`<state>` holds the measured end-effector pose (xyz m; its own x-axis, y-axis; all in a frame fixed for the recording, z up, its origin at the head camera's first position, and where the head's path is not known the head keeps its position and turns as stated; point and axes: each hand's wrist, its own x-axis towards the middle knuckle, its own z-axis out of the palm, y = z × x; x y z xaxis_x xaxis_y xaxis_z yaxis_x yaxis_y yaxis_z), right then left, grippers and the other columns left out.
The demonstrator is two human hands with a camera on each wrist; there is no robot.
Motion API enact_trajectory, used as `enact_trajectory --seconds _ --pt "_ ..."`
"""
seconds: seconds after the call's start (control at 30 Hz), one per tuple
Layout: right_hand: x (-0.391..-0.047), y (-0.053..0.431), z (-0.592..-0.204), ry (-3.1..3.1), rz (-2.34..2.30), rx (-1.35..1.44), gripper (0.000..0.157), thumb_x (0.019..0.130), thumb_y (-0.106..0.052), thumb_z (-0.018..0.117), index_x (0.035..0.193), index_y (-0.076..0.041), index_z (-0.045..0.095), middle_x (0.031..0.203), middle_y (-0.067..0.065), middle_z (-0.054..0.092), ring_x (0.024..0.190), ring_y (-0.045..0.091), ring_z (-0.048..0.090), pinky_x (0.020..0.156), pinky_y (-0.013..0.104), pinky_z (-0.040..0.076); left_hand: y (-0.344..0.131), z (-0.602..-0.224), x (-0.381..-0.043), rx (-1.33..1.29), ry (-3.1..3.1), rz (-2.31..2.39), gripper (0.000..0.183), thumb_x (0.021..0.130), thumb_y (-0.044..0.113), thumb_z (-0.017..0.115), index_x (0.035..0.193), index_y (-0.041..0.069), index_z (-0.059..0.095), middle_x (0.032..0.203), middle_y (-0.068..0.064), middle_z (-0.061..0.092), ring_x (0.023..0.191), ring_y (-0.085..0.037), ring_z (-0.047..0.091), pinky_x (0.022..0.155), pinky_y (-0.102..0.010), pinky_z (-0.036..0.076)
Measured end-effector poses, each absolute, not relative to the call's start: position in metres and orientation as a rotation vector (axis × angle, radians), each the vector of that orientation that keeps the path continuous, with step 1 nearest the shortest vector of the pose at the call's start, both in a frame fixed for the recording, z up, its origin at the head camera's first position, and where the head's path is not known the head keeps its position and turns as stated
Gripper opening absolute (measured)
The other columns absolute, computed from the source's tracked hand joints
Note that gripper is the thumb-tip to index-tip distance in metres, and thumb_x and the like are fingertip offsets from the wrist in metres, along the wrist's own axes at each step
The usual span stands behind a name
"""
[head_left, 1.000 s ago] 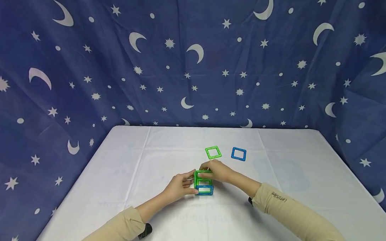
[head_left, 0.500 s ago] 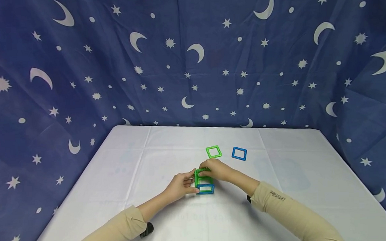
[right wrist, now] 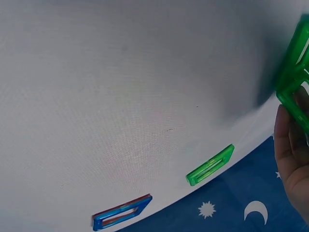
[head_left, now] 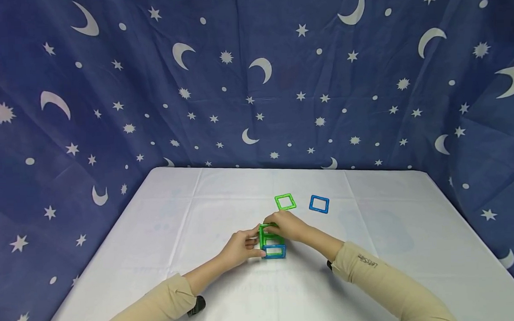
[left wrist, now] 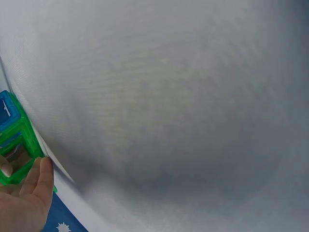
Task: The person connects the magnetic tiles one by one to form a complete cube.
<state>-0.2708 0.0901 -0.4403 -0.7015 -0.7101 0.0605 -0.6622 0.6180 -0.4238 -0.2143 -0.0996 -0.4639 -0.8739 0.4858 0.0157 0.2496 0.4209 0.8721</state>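
Observation:
A small box shape of green and blue magnetic tiles stands on the table in front of me. Its front is a blue tile (head_left: 275, 257), with a green tile (head_left: 261, 236) upright on the left side. My left hand (head_left: 236, 248) grips this left side, thumb by the blue tile's corner and fingers on the green one. From the back right, my right hand (head_left: 288, 225) pinches a green tile (right wrist: 289, 89) at the rear, its fingers hiding part of it. In the left wrist view, fingertips press the frame's edge beside another part of the blue tile (left wrist: 12, 118).
Farther back on the white-covered table (head_left: 224, 194) lie a loose green square tile (head_left: 293, 207) and, to its right, a loose blue square tile (head_left: 319, 211). A blue star-and-moon curtain (head_left: 222, 147) stands behind the table and along its sides.
Both hands stay on the tile box, almost still. My right fingers have shifted very slightly toward the left at the back tile.

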Motion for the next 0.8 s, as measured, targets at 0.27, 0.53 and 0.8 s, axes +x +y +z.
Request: enact_trajectory --seconds 0.27,0.53,0.8 --pt "-0.271 0.091 -0.437 2.687 -0.655 -1.177 0.018 0.091 -0.017 0.062 0.1 -0.004 0.071 0.096 0.005 0.073 0.091 0.018 0.068 0.079 0.029 0.056 -0.1 -0.462 -0.214 0.629 2.42 1.462 0.081 0.079 0.013 0.074 0.143 -0.008 0.028 0.14 -0.028 0.041 0.12 -0.04 0.052 0.09 -0.033 0.052" --pt "-0.274 0.094 -0.428 2.627 -0.625 -1.085 0.023 0.087 -0.016 0.068 0.107 -0.004 0.068 0.101 0.008 0.071 0.092 0.018 0.066 0.081 0.031 0.055 -0.1 -0.462 -0.214 0.596 2.315 1.534 0.08 0.08 0.01 0.074 0.146 -0.001 0.029 0.145 -0.027 0.036 0.127 -0.044 0.044 0.098 -0.043 0.047" --pt "-0.283 0.11 -0.417 2.563 -0.655 -1.013 0.031 0.084 -0.015 0.072 0.111 -0.002 0.065 0.101 0.012 0.069 0.09 0.023 0.066 0.078 0.028 0.056 -0.099 -0.462 -0.215 0.566 2.316 1.55 0.081 0.078 0.009 0.075 0.145 -0.003 0.03 0.143 -0.03 0.038 0.126 -0.044 0.045 0.098 -0.044 0.047"
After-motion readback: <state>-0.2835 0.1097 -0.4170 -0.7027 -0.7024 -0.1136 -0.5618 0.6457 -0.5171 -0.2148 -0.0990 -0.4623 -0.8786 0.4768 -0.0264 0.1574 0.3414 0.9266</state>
